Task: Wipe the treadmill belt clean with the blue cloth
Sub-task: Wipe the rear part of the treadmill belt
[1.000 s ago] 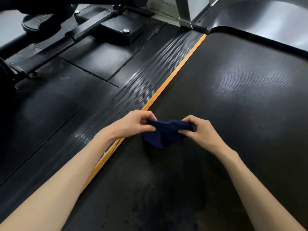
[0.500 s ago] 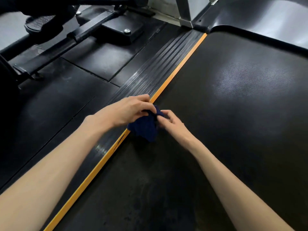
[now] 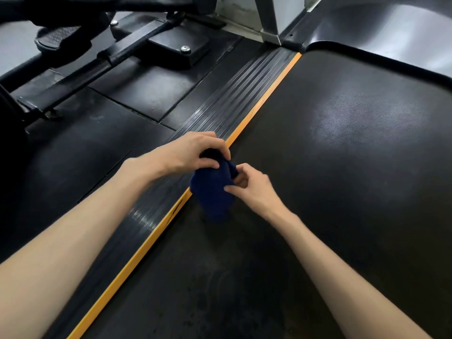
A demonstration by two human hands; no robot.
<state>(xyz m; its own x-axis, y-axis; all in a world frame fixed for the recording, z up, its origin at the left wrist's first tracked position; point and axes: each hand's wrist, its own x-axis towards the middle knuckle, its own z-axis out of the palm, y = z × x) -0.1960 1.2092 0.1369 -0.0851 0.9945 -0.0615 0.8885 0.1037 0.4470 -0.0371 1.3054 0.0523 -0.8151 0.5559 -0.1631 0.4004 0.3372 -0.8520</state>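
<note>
left hand (image 3: 186,154), right hand (image 3: 254,190) were bare. left forearm (image 3: 73,241), right forearm (image 3: 342,267) bare too, uncovered to frame edge. both slim, wrists narrow.

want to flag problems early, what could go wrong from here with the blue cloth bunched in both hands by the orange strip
1. The blue cloth is wadded between the left hand and right hand. Wiped like that, it would probably cover little of the treadmill belt per pass, leaving patches.
2. It hangs over the orange strip beside the ribbed side rail. A loose fold might snag at that edge.
</note>
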